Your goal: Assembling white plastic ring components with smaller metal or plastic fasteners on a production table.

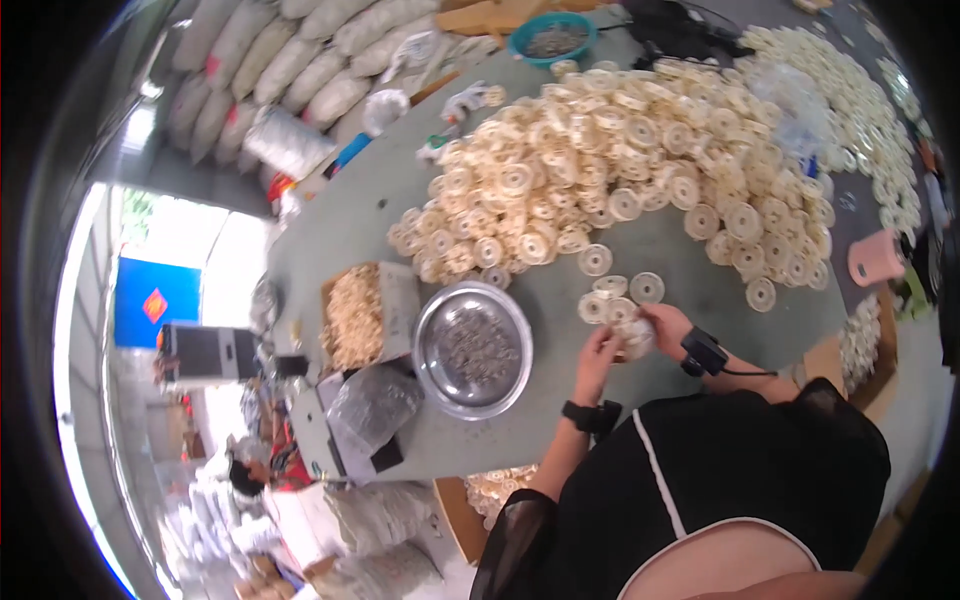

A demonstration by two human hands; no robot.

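Note:
Close in front of my body, both hands meet over the grey-green table. My right hand (668,326) grips a pale, round plastic wheel (635,340), its fingers around the far side. My left hand (597,352) is closed at the wheel's left edge; whatever is between its fingertips is too small to make out. Just beyond the hands lie a few loose cream plastic wheels (648,288). To the left of my left hand stands a shiny metal bowl (422,350) with many small metal parts (480,348) in it.
A large heap of cream wheels (600,150) covers the far table (345,225). Left of the bowl are a carton of small beige pieces (400,310) and a grey plastic bag (375,405). A teal basin (515,45) stands at the back; a pink container (875,258) is at right.

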